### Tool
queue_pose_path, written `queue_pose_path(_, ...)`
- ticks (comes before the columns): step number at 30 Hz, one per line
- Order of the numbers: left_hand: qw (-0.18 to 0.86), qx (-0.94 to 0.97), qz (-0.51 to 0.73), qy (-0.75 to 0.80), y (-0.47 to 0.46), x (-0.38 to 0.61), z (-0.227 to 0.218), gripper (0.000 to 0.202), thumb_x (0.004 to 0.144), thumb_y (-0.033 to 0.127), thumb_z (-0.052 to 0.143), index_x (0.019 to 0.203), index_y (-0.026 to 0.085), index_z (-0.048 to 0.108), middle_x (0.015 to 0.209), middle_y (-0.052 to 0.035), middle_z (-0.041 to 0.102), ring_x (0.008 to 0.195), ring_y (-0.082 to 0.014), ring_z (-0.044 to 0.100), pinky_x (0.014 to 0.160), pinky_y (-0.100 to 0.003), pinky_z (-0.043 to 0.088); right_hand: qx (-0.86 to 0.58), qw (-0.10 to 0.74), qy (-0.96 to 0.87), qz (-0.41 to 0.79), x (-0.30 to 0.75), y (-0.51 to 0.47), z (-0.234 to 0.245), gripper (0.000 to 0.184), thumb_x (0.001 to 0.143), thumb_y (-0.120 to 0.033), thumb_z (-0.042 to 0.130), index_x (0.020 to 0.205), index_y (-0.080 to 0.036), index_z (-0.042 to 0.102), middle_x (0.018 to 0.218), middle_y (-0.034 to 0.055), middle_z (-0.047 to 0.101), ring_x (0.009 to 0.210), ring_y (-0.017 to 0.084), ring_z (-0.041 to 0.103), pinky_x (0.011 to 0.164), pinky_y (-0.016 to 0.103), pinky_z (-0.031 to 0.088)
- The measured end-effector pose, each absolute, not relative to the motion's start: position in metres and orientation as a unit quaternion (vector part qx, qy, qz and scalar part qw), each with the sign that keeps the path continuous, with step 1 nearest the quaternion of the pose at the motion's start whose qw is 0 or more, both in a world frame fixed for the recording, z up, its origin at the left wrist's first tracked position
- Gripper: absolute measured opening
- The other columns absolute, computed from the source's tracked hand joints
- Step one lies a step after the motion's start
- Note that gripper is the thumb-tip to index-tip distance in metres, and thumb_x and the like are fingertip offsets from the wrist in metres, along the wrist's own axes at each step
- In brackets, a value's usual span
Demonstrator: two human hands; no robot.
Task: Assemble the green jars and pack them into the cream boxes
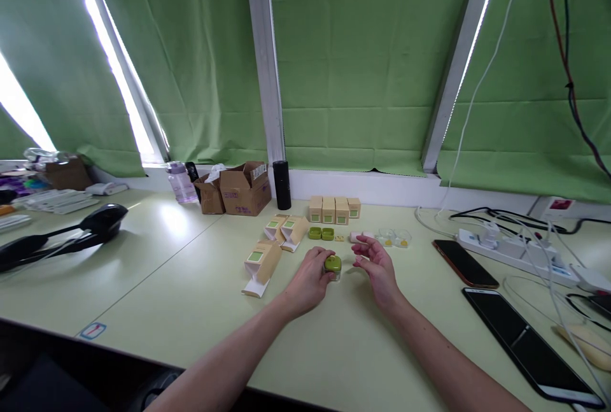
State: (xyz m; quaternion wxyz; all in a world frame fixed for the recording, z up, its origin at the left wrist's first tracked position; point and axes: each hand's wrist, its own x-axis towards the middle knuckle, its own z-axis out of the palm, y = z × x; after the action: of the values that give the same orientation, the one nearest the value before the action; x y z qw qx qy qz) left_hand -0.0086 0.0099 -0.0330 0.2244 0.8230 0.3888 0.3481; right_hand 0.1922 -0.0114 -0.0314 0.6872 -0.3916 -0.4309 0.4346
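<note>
My left hand (309, 279) is closed around a small clear container with a green lid (333, 264), low over the table. To its right my right hand (378, 270) has its fingers apart and slightly curled, with nothing visible in them. Beyond the hands two small green lids (321, 234) lie side by side, beside some tiny yellow pieces (338, 238). A small whitish-pink item (357, 237), partly hidden by my right fingers, lies next to two clear containers (395, 239) with yellow inside. Opened beige cartons (270, 256) lie to the left; several closed small cartons (328, 209) stand behind.
Brown cardboard boxes (245, 189), a black cylinder (281, 185) and a purple-tinted bottle (181, 183) stand at the back. Two phones or tablets (529, 342) and a white power strip (513, 253) with cables are at the right. Black headphones or a similar device (102, 221) lie left.
</note>
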Motion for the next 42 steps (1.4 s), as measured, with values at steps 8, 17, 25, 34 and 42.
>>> queue_pose_path(8,0.203,0.827,0.332,0.405,0.007,-0.010,-0.031,0.051,0.087,0.020,0.066,0.137,0.022,0.057,0.134,-0.0150,0.060,0.130,-0.0340,0.057,0.115,-0.053,0.047,-0.393,0.687,-0.431,0.432,0.193,-0.011,-0.032,0.047,0.069,-0.031,0.080,0.114,-0.025,0.070,0.101,0.0056,0.071,0.104,0.027,0.062,0.080,0.038,0.052)
queue_pose_path(17,0.057,0.780,0.296,0.549,0.011,-0.026,0.014,0.057,0.087,0.018,0.058,0.143,0.019,0.050,0.140,-0.0176,0.056,0.135,-0.0367,0.051,0.112,-0.054,0.044,-0.398,0.694,-0.432,0.416,0.194,-0.009,-0.033,0.045,0.070,-0.029,0.077,0.114,-0.025,0.071,0.099,0.0060,0.072,0.101,0.027,0.063,0.079,0.038,0.053)
queue_pose_path(25,-0.123,0.715,0.148,0.672,0.012,-0.078,0.056,0.057,0.091,0.028,0.062,0.145,0.016,0.047,0.145,-0.0262,0.051,0.135,-0.0449,0.052,0.109,-0.056,0.041,-0.406,0.688,-0.447,0.403,0.193,-0.009,-0.032,0.046,0.071,-0.031,0.076,0.116,-0.025,0.069,0.103,0.0068,0.072,0.104,0.028,0.062,0.082,0.040,0.052)
queue_pose_path(34,-0.078,0.692,0.048,0.716,0.002,-0.092,0.038,0.056,0.093,0.027,0.054,0.146,0.018,0.039,0.152,-0.0270,0.046,0.097,-0.0363,0.076,0.076,-0.044,0.056,-0.412,0.685,-0.458,0.389,0.189,-0.013,-0.026,0.045,0.073,-0.034,0.075,0.117,-0.026,0.068,0.105,0.0070,0.071,0.107,0.028,0.062,0.085,0.040,0.050)
queue_pose_path(42,-0.089,0.719,0.089,0.684,-0.025,-0.065,0.059,0.053,0.096,0.026,0.055,0.146,0.022,0.037,0.154,-0.0224,0.045,0.092,-0.0332,0.077,0.074,-0.040,0.056,-0.404,0.686,-0.485,0.361,0.186,-0.017,-0.022,0.043,0.075,-0.035,0.075,0.117,-0.026,0.068,0.105,0.0067,0.070,0.106,0.028,0.063,0.085,0.040,0.049)
